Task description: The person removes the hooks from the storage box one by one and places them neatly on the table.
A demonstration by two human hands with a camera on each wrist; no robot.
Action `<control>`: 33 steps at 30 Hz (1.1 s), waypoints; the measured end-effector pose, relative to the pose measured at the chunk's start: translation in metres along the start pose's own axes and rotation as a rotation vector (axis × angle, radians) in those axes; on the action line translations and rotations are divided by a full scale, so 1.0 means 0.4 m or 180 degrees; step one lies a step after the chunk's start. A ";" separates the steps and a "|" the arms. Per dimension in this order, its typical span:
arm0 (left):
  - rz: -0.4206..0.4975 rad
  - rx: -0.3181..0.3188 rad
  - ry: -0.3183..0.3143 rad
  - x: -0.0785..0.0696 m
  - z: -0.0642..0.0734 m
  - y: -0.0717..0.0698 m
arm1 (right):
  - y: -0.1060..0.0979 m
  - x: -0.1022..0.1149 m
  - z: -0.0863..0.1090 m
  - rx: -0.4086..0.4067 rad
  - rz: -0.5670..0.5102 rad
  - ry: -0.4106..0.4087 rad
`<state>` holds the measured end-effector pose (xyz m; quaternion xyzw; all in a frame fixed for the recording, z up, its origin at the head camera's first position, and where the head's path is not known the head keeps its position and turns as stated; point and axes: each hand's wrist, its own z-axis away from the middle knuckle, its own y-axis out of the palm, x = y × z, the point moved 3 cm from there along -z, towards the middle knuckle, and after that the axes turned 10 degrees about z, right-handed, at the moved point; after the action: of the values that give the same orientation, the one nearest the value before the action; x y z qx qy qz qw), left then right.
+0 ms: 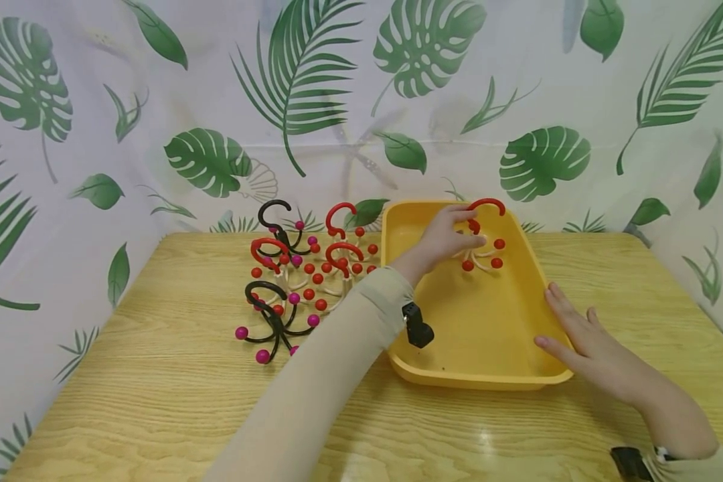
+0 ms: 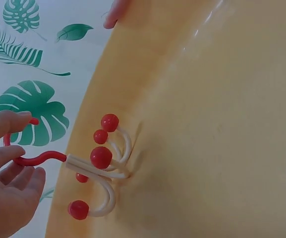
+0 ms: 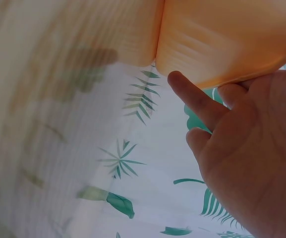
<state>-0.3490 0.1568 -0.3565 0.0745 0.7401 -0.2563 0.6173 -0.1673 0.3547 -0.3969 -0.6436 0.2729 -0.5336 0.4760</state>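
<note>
My left hand (image 1: pixel 442 234) reaches over the yellow bin (image 1: pixel 476 348), its fingers around the red hook of a multi-armed hook hanger (image 1: pixel 472 258). In the left wrist view, this hanger (image 2: pixel 90 166) has a cream stem and curved cream arms tipped with red balls, close over the bin's surface. Fingers of the left hand (image 2: pixel 9 173) overlap its hook there. My right hand (image 1: pixel 596 348) lies along the bin's right rim with fingers extended; the right wrist view shows this hand (image 3: pixel 252 148) at the bin's outer side (image 3: pixel 222 44).
Left of the bin stand several more hook hangers, some black with magenta balls (image 1: pixel 277 325), others cream with red hooks (image 1: pixel 345 261). My left forearm (image 1: pixel 337 375) passes in front of some. A leaf-patterned cloth (image 1: pixel 349 114) hangs behind the wooden table (image 1: pixel 156 388).
</note>
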 end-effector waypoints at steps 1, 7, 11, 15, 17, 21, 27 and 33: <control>-0.0009 -0.0005 0.0015 -0.002 0.000 0.001 | 0.000 0.000 0.000 0.0001 -0.0001 0.0006; 0.0147 -0.0020 0.0088 -0.020 0.003 0.006 | 0.003 -0.001 -0.002 0.0016 -0.0002 0.0020; 0.0418 0.0033 0.0199 -0.051 0.014 0.002 | 0.002 0.000 -0.003 0.0017 -0.0023 -0.0007; 0.0607 0.0026 0.0382 -0.093 0.036 -0.006 | 0.001 -0.001 -0.003 0.0021 -0.0029 0.0002; 0.0707 -0.0021 0.0456 -0.113 0.051 -0.009 | 0.001 -0.001 -0.003 0.0025 -0.0031 0.0010; 0.0870 -0.0178 0.0567 -0.148 0.087 -0.016 | 0.001 -0.001 -0.003 0.0012 -0.0029 -0.0010; 0.1004 -0.0299 0.0943 -0.182 0.144 -0.027 | 0.000 -0.001 -0.003 0.0025 -0.0018 0.0031; 0.0964 -0.0125 0.1250 -0.215 0.216 -0.048 | -0.001 0.000 -0.003 0.0016 0.0002 0.0067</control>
<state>-0.2622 0.1172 -0.2784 0.2208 0.8311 -0.1271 0.4944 -0.1684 0.3545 -0.3963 -0.6366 0.2768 -0.5410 0.4748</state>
